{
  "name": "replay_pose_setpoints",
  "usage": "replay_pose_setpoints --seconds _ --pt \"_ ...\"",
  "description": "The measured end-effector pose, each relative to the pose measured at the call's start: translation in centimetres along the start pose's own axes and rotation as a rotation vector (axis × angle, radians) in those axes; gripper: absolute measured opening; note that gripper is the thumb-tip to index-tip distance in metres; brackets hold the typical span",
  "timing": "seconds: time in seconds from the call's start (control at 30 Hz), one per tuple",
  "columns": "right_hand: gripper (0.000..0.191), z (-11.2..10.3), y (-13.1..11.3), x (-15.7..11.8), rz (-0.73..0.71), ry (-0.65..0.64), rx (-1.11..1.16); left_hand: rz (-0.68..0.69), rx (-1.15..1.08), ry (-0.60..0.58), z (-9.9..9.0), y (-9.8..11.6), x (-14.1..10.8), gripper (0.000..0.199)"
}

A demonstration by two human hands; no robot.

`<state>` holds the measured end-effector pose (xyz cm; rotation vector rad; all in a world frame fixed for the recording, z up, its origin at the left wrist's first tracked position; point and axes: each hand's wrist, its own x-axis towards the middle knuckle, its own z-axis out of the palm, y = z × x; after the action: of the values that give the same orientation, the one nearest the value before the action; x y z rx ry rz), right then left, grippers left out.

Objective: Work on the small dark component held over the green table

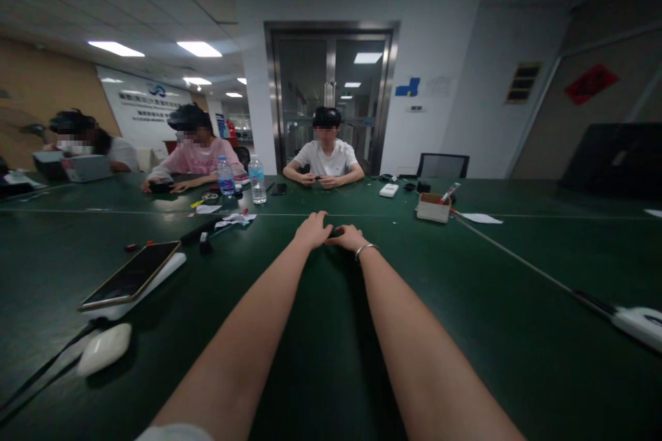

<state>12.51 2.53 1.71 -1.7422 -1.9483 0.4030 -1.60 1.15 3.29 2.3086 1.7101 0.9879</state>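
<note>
Both arms stretch forward over the dark green table (310, 372). My left hand (312, 230) and my right hand (352, 238) meet above the middle of the table, fingertips almost touching. Between them is a small dark thing (337, 233), mostly hidden by the fingers and too small to name. The fingers of each hand are bent inward around it. A silver bracelet (366, 249) circles my right wrist.
To the left, a phone (132, 275) rests on a white object, near a white rounded case (106, 350) with a strap. Further off stand two water bottles (257, 180), a small box (433, 208) with a pen, and a cable (517, 256). Several people sit opposite, wearing headsets.
</note>
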Motion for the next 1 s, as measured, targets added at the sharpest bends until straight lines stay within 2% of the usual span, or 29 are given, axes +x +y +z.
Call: replay_pose_setpoints --seconds 0.1,0.17,0.27,0.37,0.47,0.6,0.67,0.77,0.87,0.93,1.0 --pt "0.057 0.5 -0.2 -0.6 0.082 -0.004 0.043 -0.031 -0.15 0.085 2.2 -0.1 -0.2 0.039" --pt "0.054 0.7 -0.3 -1.0 0.062 0.016 0.062 -0.038 -0.232 0.175 3.0 -0.6 -0.7 0.034" --pt "0.049 0.9 -0.3 -1.3 0.029 0.047 0.037 -0.083 -0.318 0.298 3.0 -1.4 -1.5 0.027" --pt "0.041 1.1 -0.3 -1.5 0.02 0.084 -0.004 -0.109 -0.355 0.369 2.1 -1.9 -1.7 0.019" --pt "0.038 1.3 -0.2 -1.7 0.004 0.104 -0.032 -0.127 -0.316 0.367 1.2 -1.9 -1.7 0.013" --pt "0.036 1.4 0.1 -1.7 -0.055 0.125 -0.013 -0.144 -0.238 0.316 0.6 -1.3 -2.1 0.023" --pt "0.031 1.5 0.3 -1.6 -0.084 0.129 0.032 -0.109 -0.19 0.312 0.6 -0.8 -2.4 0.028" --pt "0.026 1.8 0.6 -1.2 -0.165 0.13 0.136 -0.005 -0.216 0.312 0.9 -0.3 -2.6 0.022" --pt "0.022 2.1 0.8 -1.0 -0.252 0.133 0.206 0.093 -0.272 0.202 1.4 -0.2 -2.5 0.031" --pt "0.019 2.2 0.9 -0.9 -0.282 0.132 0.244 0.134 -0.251 0.141 1.6 -0.4 -2.3 0.024" --pt "0.02 2.2 1.0 -0.9 -0.279 0.14 0.291 0.134 -0.229 0.139 1.7 -0.6 -2.1 0.02"
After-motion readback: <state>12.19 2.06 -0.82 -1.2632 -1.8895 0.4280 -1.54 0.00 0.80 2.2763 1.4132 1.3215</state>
